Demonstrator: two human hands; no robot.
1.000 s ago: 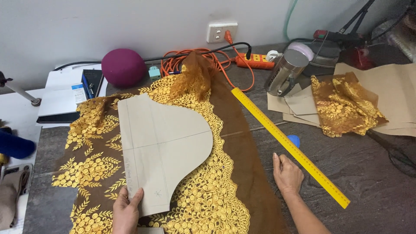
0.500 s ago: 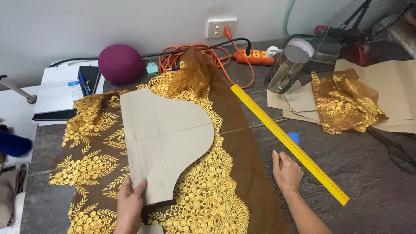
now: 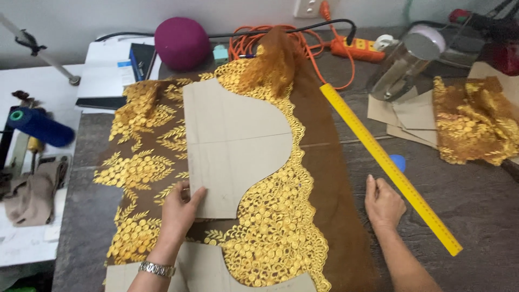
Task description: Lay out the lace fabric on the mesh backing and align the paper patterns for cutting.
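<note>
Two hands flat on brown lace, one pinning a card pattern.

The left hand [image 3: 181,208], fingers spread and grasping nothing, presses the cardboard pattern piece [image 3: 232,146] onto the gold-embroidered lace [image 3: 281,238], apparently to stop it sliding. The right hand [image 3: 383,203] rests open beside the fabric edge, its grip empty, the yellow ruler [image 3: 389,165] just right of it on the dark worktop [image 3: 481,211].

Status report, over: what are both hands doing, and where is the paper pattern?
Left hand pressing paper pattern flat on gold lace fabric. Right hand flat on table, beside yellow ruler. Nothing on the pattern.
</note>
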